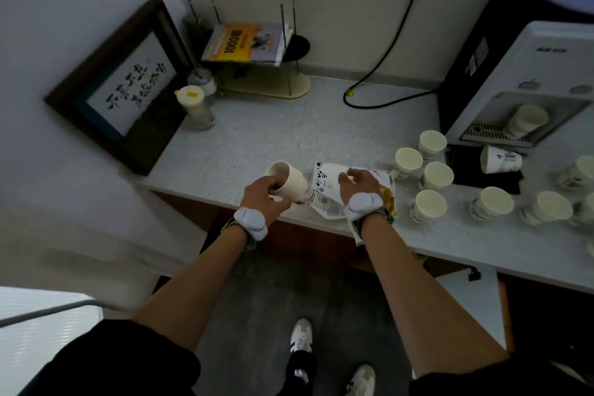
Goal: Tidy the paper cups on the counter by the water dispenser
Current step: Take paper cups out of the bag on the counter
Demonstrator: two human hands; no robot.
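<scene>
My left hand [264,199] grips a nested stack of paper cups [289,182] lying on its side at the counter's front edge, its open mouth facing left. The stack's far end sits in the mouth of a printed plastic cup sleeve [328,185], which my right hand [356,185] holds down. Several white paper cups stand upside down to the right, such as one [408,161] and another [429,205]. One cup [499,159] lies on its side on a black cloth. One more cup [527,120] leans on the dispenser's drip tray.
The water dispenser [530,74] stands at the right with a black cable [379,74] behind it. At the back left are a framed calligraphy picture [128,87], a lidded jar [194,108] and a small wire rack holding a book [247,43]. The speckled counter [273,132] stretches between them.
</scene>
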